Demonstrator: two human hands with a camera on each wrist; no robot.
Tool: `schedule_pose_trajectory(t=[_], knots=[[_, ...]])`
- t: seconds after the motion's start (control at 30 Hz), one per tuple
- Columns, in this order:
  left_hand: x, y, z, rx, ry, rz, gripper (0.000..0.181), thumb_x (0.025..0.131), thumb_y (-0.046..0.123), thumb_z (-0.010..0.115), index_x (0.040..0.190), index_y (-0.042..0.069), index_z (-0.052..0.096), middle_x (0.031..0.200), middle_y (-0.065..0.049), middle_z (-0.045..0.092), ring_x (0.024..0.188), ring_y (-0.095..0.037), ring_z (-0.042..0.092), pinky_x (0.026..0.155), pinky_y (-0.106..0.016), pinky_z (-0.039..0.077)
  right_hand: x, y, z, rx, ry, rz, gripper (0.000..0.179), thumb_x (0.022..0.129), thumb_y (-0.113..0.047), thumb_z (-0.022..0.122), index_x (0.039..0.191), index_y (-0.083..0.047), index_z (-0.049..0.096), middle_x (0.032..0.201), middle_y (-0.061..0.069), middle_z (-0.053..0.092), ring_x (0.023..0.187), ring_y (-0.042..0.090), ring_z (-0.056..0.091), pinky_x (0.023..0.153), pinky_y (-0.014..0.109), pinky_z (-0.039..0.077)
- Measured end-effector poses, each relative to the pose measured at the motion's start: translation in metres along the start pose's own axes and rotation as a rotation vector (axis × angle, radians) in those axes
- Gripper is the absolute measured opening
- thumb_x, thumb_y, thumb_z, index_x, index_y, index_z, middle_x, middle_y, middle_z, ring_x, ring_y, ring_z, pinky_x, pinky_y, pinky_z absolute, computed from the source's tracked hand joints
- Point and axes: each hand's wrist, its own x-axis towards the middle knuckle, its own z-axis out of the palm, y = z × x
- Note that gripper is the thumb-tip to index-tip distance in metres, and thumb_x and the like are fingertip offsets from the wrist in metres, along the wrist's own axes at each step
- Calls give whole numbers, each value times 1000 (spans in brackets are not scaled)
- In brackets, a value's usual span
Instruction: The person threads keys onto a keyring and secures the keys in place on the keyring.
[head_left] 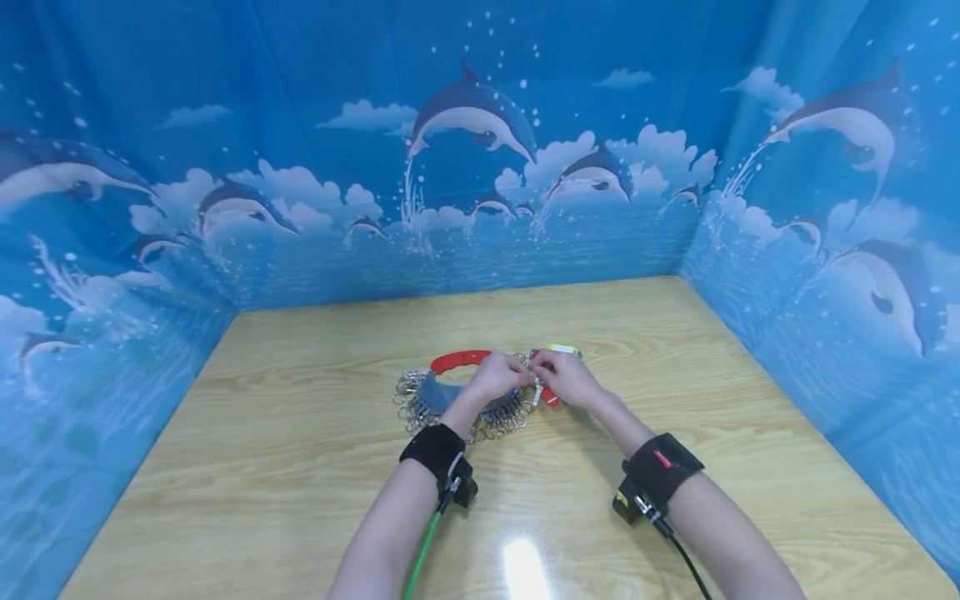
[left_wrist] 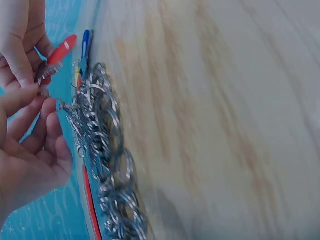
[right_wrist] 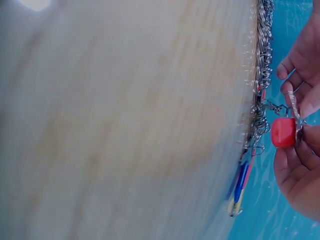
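Over the right end of a grey plate (head_left: 435,393) with a red handle (head_left: 456,360) and many metal rings (left_wrist: 107,120) along its edge, both hands meet. The left hand (head_left: 498,377) pinches a small metal ring between thumb and index finger; a short chain runs from there to the ring bunch. Close against it, the right hand (head_left: 566,379) holds a key (right_wrist: 293,104) with a red key tag (right_wrist: 284,132). The tag hangs below the fingertips, and the fingers partly hide where the key and ring meet.
Behind the right hand lie a yellow tag (head_left: 564,348) and, in the right wrist view, a blue tag (right_wrist: 241,181) on the wooden table (head_left: 300,467). Blue dolphin-print curtains (head_left: 480,242) enclose the table at the back and sides.
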Motion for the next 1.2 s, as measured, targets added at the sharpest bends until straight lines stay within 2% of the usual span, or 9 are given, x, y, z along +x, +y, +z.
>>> schedule_pose_trajectory(t=[0.07, 0.13, 0.27, 0.43, 0.63, 0.7, 0.93, 1.2], knots=[[0, -1, 1, 23, -23, 18, 12, 85, 17, 67, 84, 8, 74, 82, 2, 65, 68, -9, 51, 61, -23, 40, 0, 2, 0, 20, -4, 30, 6, 88, -5, 58, 86, -4, 64, 82, 6, 63, 73, 17, 56, 71, 36, 46], [0, -2, 2, 31, -39, 18, 14, 86, 17, 65, 87, 7, 73, 87, -2, 67, 66, -12, 51, 59, -24, 39, 0, 3, 0, 26, -11, 56, 6, 88, -5, 59, 86, -3, 64, 82, 6, 63, 75, 18, 56, 73, 36, 47], [-1, 0, 3, 22, -23, -12, 15, 87, 17, 64, 84, 6, 73, 89, -3, 67, 60, -12, 46, 54, -24, 36, -1, 2, 1, 19, -30, 69, 5, 87, -5, 59, 87, -3, 64, 78, 4, 62, 73, 17, 56, 70, 34, 47], [-2, 5, 1, 16, -2, -59, 13, 86, 14, 64, 81, 6, 73, 89, -3, 67, 60, -13, 48, 53, -25, 36, -1, 0, 1, -19, -29, 35, 4, 86, -5, 60, 86, -3, 63, 74, 3, 61, 68, 15, 55, 65, 32, 47], [0, 5, 1, 32, 20, -77, 9, 82, 10, 66, 82, 6, 74, 88, -3, 68, 80, -16, 58, 65, -27, 44, -2, -2, 2, -72, -24, -13, 3, 87, -5, 60, 86, -3, 63, 72, 2, 59, 64, 13, 52, 61, 28, 46], [1, 5, 1, 33, 22, -82, 9, 82, 10, 66, 83, 6, 74, 87, -3, 68, 82, -17, 59, 67, -28, 44, -2, -3, 2, -81, -21, -19, 3, 87, -6, 60, 85, -3, 62, 72, 2, 60, 63, 12, 52, 60, 28, 46], [2, 6, -1, 19, 12, -87, 11, 81, 9, 66, 86, 5, 74, 87, -4, 68, 71, -16, 54, 60, -26, 41, -1, -3, 2, -101, -3, -45, 4, 87, -6, 61, 85, -3, 62, 73, 2, 60, 64, 13, 54, 61, 29, 47], [4, 7, -2, 6, 24, -93, 10, 81, 8, 65, 85, 5, 74, 87, -3, 68, 66, -14, 49, 56, -24, 37, -1, -3, 2, -116, 16, -99, 5, 87, -7, 61, 86, -2, 63, 72, 0, 60, 64, 12, 53, 62, 31, 46]])
